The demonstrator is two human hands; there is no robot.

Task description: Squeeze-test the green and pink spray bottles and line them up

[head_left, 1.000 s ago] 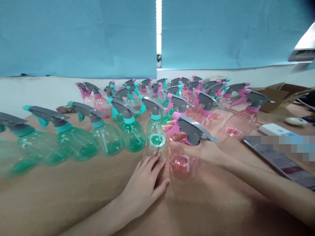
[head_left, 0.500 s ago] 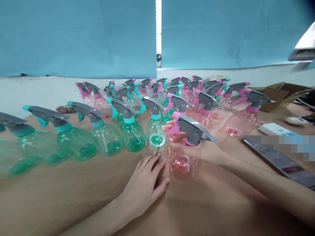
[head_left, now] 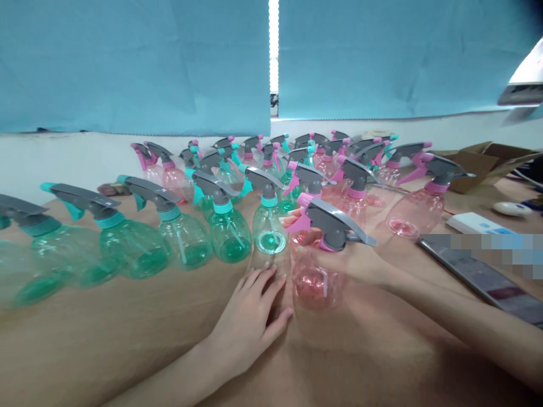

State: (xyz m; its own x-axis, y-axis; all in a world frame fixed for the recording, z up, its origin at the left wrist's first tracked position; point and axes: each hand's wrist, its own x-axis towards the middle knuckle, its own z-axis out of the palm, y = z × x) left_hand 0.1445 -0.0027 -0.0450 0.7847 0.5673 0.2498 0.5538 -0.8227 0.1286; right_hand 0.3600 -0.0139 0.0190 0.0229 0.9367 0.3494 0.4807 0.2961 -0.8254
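Observation:
My right hand (head_left: 356,263) is wrapped round the neck of a clear pink spray bottle (head_left: 316,285) with a grey and pink trigger head. The bottle stands upright on the wooden table (head_left: 127,350), and its body hides part of my fingers. My left hand (head_left: 250,311) lies flat on the table, fingers spread, holding nothing. Just beyond its fingertips stands a green spray bottle (head_left: 270,229) with a turquoise collar. A second green spray bottle (head_left: 230,234) is beside that one, in a row running to the left.
Several pink and green spray bottles crowd the back of the table. At the right lie a phone (head_left: 479,280), a white box (head_left: 479,223) and a white computer mouse (head_left: 511,209). An open cardboard box (head_left: 475,169) sits behind them. Blue blinds (head_left: 136,68) hang above.

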